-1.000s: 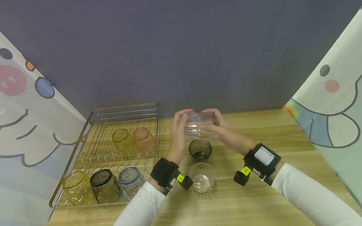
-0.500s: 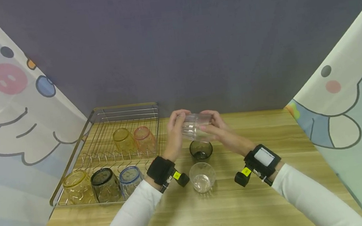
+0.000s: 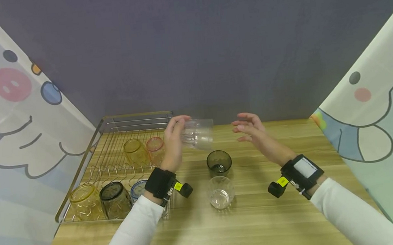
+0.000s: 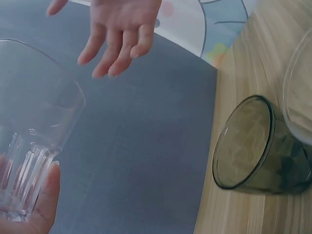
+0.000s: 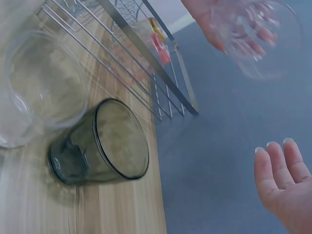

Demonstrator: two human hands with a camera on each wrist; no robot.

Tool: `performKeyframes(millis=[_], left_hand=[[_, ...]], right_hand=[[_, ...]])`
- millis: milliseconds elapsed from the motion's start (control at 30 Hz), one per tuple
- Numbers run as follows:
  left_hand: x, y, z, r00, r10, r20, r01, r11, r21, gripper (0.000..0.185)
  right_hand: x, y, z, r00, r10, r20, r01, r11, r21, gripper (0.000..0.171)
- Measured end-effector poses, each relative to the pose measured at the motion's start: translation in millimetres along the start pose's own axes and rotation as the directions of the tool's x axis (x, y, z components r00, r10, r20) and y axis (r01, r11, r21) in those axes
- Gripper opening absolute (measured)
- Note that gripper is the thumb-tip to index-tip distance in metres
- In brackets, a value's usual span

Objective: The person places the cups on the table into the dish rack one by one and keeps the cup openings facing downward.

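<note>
My left hand (image 3: pixel 175 140) grips a clear drinking glass (image 3: pixel 199 134) by its ribbed base end, holding it sideways above the table with the mouth toward the right. In the left wrist view, fingers wrap the lower part of this glass (image 4: pixel 36 112). My right hand (image 3: pixel 254 130) hovers apart from it to the right, fingers loosely spread and holding nothing. Below, between the hands, a dark smoky glass (image 3: pixel 219 163) stands upright on the table, mouth up. Nearer to me stands another clear glass (image 3: pixel 221 192), also mouth up.
A wire drying rack (image 3: pixel 112 128) occupies the left of the table (image 3: pixel 263 226). Upside down on it are a yellow glass (image 3: pixel 86 202), a black one (image 3: pixel 116 201), a blue one (image 3: pixel 139 189), an amber one (image 3: pixel 136 152) and a pink one (image 3: pixel 155 150). A grey wall (image 3: pixel 196 51) rises behind.
My right hand has let go of the clear glass and moved right. My left hand has carried the glass a little to the left, toward the rack.
</note>
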State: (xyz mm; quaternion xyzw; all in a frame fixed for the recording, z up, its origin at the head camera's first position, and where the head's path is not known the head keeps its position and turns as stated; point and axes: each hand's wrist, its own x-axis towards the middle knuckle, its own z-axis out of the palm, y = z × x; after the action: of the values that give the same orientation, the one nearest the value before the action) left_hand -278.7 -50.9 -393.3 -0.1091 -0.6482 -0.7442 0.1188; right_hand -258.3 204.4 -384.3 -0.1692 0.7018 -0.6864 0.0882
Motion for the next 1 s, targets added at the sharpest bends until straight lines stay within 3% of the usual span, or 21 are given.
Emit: performKeyframes(millis=[167,433,700,1000], left_hand=[[0.4,-1.4,-6.3,1.000,-0.009,-0.024,0.008,1.000,-0.025,0.023],[3.8,-1.4,-12.6,1.000,0.014,-0.008,-0.014,1.000,-0.014,0.024],[14.5,14.1,-25.7,0.997,0.074,0.032,-0.076,0.994,0.075,0.026],[25.7,30.8,-37.5,0.995,0.093,-0.035,-0.089,0.992,0.092,0.023]], right_hand=[[-1.1,-2.2,-10.9,0.999,0.003,-0.045,-0.002,1.000,0.017,0.051],[-0.6,-7.1,-23.6,0.998,-0.017,-0.066,0.016,1.000,-0.002,0.047],[4.2,-19.5,-29.4,0.995,-0.061,-0.080,0.063,0.998,0.014,0.039],[17.6,-35.1,-26.4,0.991,-0.099,-0.090,0.099,0.995,-0.007,0.043]])
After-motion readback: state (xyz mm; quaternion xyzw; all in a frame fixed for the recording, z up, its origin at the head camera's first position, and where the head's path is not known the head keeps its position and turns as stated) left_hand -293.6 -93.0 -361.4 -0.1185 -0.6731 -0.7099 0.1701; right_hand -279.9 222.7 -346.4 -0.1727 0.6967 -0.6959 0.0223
